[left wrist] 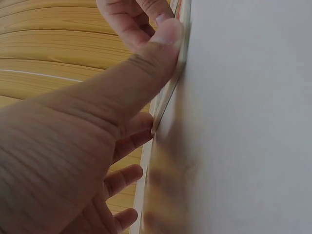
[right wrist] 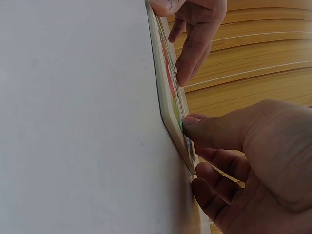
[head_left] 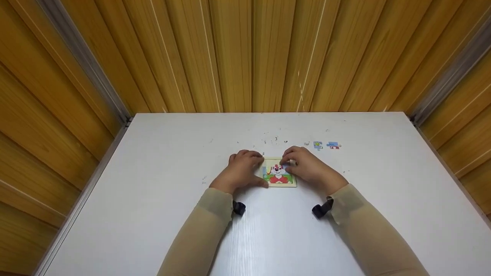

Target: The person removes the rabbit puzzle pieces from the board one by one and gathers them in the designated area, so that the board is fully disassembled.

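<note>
A small jigsaw puzzle board (head_left: 283, 185) with a pale wooden rim lies on the white table. Its picture (head_left: 279, 178) shows a red and white cartoon animal over green, and pale backing shows along the top. My left hand (head_left: 241, 170) holds the board's left side, thumb at the near corner and fingers at the far one. At the upper right, my right hand (head_left: 308, 166) has bent fingers over the board. In the right wrist view, the right thumb (right wrist: 197, 127) touches the picture surface. Whether a piece lies between those fingers is hidden.
Two loose puzzle pieces, one blue and yellow (head_left: 318, 145) and one blue and red (head_left: 333, 145), lie beyond my right hand. Dark specks mark the white table (head_left: 172, 153) behind the board. A yellow wood-patterned wall (head_left: 230, 57) stands along the far edge.
</note>
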### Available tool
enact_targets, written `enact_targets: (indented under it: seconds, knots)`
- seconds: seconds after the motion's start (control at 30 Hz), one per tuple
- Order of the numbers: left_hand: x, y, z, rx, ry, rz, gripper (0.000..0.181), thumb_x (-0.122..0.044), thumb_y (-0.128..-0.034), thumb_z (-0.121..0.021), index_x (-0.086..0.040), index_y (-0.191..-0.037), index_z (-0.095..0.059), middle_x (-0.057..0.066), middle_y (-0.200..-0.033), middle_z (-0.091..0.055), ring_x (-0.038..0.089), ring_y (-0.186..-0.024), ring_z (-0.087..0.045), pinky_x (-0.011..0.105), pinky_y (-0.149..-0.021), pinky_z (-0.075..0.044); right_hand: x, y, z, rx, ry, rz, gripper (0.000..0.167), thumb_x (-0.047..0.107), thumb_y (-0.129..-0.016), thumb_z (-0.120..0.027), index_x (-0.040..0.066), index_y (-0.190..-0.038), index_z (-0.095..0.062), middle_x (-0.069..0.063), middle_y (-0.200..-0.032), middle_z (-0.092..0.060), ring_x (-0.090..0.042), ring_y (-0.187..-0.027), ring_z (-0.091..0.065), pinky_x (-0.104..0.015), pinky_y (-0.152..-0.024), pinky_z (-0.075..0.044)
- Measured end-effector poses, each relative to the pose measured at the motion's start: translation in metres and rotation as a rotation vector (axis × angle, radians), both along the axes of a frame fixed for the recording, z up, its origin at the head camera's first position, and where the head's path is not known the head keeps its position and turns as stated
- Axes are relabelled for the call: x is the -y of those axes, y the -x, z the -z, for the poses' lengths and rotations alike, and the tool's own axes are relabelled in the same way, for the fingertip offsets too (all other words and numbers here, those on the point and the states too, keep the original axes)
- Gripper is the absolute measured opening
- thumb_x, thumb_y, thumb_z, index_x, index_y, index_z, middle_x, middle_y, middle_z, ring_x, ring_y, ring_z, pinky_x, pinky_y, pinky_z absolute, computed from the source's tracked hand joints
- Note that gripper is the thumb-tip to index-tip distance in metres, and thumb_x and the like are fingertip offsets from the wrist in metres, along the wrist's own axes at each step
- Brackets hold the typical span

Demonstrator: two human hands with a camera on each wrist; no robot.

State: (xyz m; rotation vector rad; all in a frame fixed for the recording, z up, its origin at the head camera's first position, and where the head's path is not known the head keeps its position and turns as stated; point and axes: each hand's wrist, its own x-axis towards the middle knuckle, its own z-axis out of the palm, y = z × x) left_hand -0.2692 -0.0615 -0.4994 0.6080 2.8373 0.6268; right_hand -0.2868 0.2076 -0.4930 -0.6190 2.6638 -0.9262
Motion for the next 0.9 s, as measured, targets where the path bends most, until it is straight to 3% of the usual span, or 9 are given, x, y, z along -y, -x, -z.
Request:
enact_targets:
  seconds: [0.23, 0.57, 0.9]
  knots:
    - [0.001, 0.0007, 0.0013, 0.016, -0.023, -0.015, 0.093, -0.057, -0.0827, -0.1, -0.018, -0.16, -0.066, 0.0, -0.17, -0.058, 0.031, -0.166, -0.041, 0.056, -0.138, -0.03, 0.0026, 0.0008, -0.0009, -0.007, -0.013, 0.005, 0.02, 0.008, -0.107, -0.074, 0.014, -0.124, -0.081, -0.011, -0.143, -0.068, -0.038, -0.148, -0.055, -0.062, -0.133, -0.04]
    - [0.0009, 0.0004, 0.0028, 0.012, -0.038, -0.009, 0.093, -0.055, -0.0824, -0.101, -0.017, -0.16, -0.066, 0.001, -0.169, -0.059, 0.03, -0.166, -0.041, 0.056, -0.138, -0.029, 0.0032, 0.0005, -0.0012, 0.044, 0.022, 0.066, 0.037, 0.007, -0.105, -0.076, 0.008, -0.142, -0.07, -0.016, -0.143, -0.068, -0.036, -0.135, -0.061, -0.058, -0.126, -0.047]
    - [-0.0004, 0.0007, 0.0029, 0.008, -0.026, -0.011, 0.093, -0.057, -0.0822, -0.1, -0.018, -0.159, -0.067, 0.0, -0.169, -0.059, 0.03, -0.165, -0.042, 0.057, -0.139, -0.029, -0.0011, 0.0032, -0.0005, -0.01, 0.001, 0.029, 0.04, 0.012, -0.104, -0.08, 0.005, -0.143, -0.077, -0.016, -0.147, -0.071, -0.041, -0.147, -0.06, -0.061, -0.132, -0.044]
